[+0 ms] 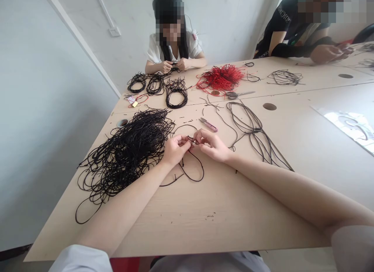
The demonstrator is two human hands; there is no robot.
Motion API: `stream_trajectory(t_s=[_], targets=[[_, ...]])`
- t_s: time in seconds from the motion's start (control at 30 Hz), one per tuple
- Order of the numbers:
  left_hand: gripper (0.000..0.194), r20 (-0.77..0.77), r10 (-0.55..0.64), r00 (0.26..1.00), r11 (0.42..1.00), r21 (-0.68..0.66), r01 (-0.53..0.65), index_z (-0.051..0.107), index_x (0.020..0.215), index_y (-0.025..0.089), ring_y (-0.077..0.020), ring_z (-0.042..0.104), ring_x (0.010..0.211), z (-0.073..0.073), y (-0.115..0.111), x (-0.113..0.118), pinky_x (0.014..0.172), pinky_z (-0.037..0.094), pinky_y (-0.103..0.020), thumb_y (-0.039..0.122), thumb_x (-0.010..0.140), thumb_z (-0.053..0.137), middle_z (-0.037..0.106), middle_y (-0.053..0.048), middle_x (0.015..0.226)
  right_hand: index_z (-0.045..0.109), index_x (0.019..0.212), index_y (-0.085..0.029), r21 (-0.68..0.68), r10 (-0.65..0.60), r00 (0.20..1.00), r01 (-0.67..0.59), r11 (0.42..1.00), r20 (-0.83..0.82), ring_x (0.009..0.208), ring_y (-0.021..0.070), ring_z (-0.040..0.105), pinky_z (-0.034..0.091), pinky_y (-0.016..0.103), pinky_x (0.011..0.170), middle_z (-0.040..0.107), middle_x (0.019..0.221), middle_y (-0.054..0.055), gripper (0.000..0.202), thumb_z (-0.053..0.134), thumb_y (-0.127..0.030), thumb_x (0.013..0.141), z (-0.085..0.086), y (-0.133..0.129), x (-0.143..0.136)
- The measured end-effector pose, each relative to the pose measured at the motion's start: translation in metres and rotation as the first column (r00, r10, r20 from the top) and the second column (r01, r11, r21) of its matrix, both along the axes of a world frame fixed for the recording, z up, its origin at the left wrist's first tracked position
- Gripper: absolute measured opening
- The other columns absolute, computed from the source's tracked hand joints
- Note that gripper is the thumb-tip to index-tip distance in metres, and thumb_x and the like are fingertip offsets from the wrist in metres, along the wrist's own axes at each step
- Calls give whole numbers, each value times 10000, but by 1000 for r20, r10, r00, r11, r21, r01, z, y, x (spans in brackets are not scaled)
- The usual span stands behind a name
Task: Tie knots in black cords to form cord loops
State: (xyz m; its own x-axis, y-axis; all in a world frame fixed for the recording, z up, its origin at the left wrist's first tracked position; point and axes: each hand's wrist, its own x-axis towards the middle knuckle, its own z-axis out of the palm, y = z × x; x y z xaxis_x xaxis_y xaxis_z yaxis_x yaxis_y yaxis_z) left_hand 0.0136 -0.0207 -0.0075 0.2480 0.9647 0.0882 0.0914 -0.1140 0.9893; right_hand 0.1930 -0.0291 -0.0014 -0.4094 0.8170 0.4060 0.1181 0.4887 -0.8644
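Note:
My left hand (177,148) and my right hand (212,144) meet over the middle of the table, both closed in a pinch on a thin black cord (202,168). Between the fingertips the cord crosses in small loops, and a larger loop hangs down onto the wood. Left of my left hand spreads a big tangled pile of black cords (131,147). Just beyond my right hand lies a pair of small pink-handled thread snips (209,124). To its right rests a long bundle of dark cord (255,130), gathered at its middle.
Several coiled black cord bundles (176,96) lie toward the far side. Near them are a red cord pile (220,78) and dark-handled scissors (233,95). Two people sit across the table (187,221), their hands at work. A cable hole (269,106) opens at right.

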Motion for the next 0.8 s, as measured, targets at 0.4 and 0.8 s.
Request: stream_trajectory(t_s=[0.4, 0.8], targets=[[262, 55, 48, 997, 999, -14, -47, 647, 863, 123, -143, 642, 604, -2, 1, 0, 604, 530, -272, 357, 751, 678, 686, -56, 715, 546, 978, -204, -134, -174, 975, 192, 972, 135, 407, 84, 371, 268, 206, 417, 438, 480, -77, 200, 482, -361, 870, -5, -2, -5], [268, 65, 56, 996, 998, -26, -54, 646, 870, 118, -132, 639, 584, -1, 0, 0, 592, 528, -265, 358, 756, 682, 691, -66, 744, 555, 904, -208, 117, -407, 897, 392, 913, 174, 463, 89, 434, 348, 235, 506, 507, 574, -48, 103, 505, -260, 829, -10, -3, -9]])
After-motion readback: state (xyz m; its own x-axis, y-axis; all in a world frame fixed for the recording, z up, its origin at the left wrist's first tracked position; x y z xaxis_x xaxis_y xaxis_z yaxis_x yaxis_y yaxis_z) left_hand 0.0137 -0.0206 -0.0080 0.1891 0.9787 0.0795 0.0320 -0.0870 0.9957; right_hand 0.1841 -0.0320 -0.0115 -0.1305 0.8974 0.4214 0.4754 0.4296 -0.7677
